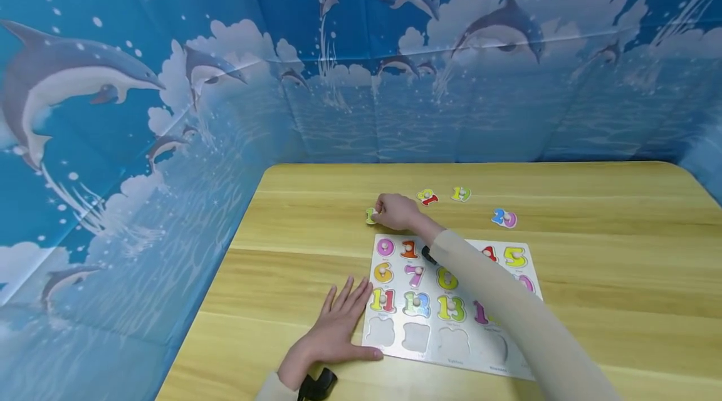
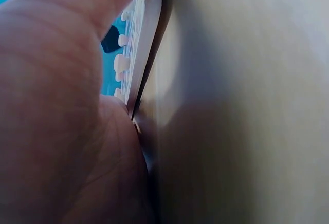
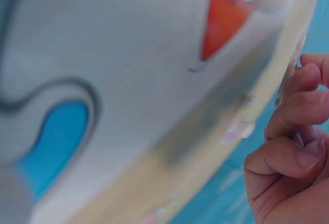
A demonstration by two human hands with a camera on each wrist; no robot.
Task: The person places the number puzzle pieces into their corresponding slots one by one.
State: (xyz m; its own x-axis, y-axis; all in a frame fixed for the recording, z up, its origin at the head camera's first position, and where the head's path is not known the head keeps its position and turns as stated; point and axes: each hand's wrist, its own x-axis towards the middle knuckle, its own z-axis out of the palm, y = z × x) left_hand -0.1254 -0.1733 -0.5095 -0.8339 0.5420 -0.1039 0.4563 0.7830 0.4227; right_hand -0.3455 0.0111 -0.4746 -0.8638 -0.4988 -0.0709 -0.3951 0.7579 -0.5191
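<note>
A white number puzzle board [image 1: 395, 344] lies on the table, its upper rows holding coloured number pieces with knobs. Beyond its far left corner, my right hand [image 1: 397, 210] pinches a number puzzle piece [image 1: 370, 216]; a green-yellow 1 shows and my fingers hide the rest. In the right wrist view, that piece [image 3: 290, 72] appears edge-on at the curled fingertips. My left hand [image 1: 336, 326] rests at the board's left side with fingers spread, the thumb at the near left corner. The left wrist view shows the hand [image 2: 56, 95] against the board's edge [image 2: 149, 39].
Past the board lie a yellow-and-red piece [image 1: 427, 197], a green-yellow piece [image 1: 461, 193] and a blue-and-purple 20 piece [image 1: 504, 218]. Recesses [image 1: 416, 337] line the board's near row. My right forearm [image 1: 507, 301] covers part of the board. A dolphin-print curtain [image 1: 361, 106] surrounds the wooden table [image 1: 282, 250].
</note>
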